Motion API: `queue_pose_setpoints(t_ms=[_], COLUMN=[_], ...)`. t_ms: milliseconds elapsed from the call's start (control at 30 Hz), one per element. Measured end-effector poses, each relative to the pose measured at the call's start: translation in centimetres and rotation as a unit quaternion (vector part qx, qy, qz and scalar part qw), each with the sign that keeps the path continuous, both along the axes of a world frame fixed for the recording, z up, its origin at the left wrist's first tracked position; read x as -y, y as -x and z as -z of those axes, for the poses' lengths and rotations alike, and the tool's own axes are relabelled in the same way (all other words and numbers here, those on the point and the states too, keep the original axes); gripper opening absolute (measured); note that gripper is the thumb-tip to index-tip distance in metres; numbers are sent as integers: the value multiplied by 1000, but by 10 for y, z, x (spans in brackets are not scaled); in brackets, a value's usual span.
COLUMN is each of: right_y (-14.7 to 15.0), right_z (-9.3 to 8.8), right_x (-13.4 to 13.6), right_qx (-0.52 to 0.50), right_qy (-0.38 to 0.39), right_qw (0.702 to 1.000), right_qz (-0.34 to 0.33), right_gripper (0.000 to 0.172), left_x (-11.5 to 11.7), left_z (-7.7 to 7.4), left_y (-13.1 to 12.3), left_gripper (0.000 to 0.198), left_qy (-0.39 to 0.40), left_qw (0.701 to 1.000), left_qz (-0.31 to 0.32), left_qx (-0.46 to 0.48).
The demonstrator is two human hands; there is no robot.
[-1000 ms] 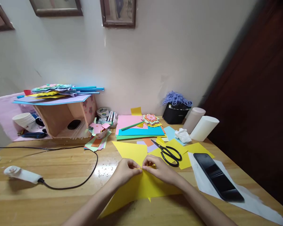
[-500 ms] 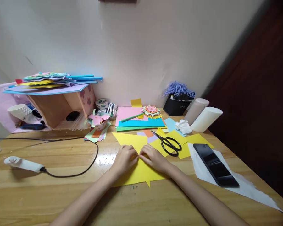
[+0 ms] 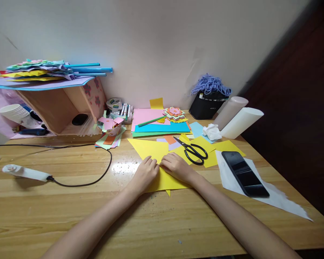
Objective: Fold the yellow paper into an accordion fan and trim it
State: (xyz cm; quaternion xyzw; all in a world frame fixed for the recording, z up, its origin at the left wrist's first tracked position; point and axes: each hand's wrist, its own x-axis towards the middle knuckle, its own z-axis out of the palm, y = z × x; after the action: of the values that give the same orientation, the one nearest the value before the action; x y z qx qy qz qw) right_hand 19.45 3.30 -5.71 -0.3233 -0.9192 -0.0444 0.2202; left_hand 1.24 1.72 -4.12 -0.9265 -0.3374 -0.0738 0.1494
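Note:
A sheet of yellow paper point(image 3: 167, 180) lies on the wooden table in front of me, with one pointed corner reaching to the upper left. My left hand point(image 3: 149, 172) rests on its left part, fingers bent and closed at the paper's middle. From the other side, my right hand point(image 3: 176, 166) meets it there, its thumb and fingers pinched on the same sheet. The fingertips of both hands nearly touch, and the bit of paper between them is mostly hidden. Black-handled scissors point(image 3: 192, 151) lie just beyond my right hand on yellow paper scraps point(image 3: 201, 144).
To the right, a black phone point(image 3: 244, 174) lies on white paper point(image 3: 286, 205). Stacked coloured sheets point(image 3: 162, 127) and a layered paper flower point(image 3: 175, 112) sit at the back, beside a black pouch point(image 3: 206, 106). A cable point(image 3: 91, 184) runs from a white device point(image 3: 27, 172) on the left.
The camera view has tilted down a little, so things appear higher. My left hand has turned slightly with its fingers further over the paper; both hands stay at the yellow sheet's middle.

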Motion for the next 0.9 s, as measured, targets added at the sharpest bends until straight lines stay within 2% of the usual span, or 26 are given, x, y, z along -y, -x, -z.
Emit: queue_pose_setpoints(t_ms=[200,467,733,900], right_y=[0,4,4,3], right_z=[-3,-6,-1,-2], right_x=[5,23,26,25], right_qx=[57,51,35,32], right_qy=[-24,-33,-19,-22], right_qw=[998,997,997,998], right_qz=[0,57,66,57], right_gripper=[23,26,26,26], left_x=[23,49,54,56], left_z=[5,9,15,15], left_y=[-15,-31,-31,-31], left_gripper=[28,41,43,45], left_qy=[-17,-54,-34,-31], left_qw=[997,984,987,986], left_qz=[-68,-153,-157,-161], left_qx=[-26,-71,-23,-29])
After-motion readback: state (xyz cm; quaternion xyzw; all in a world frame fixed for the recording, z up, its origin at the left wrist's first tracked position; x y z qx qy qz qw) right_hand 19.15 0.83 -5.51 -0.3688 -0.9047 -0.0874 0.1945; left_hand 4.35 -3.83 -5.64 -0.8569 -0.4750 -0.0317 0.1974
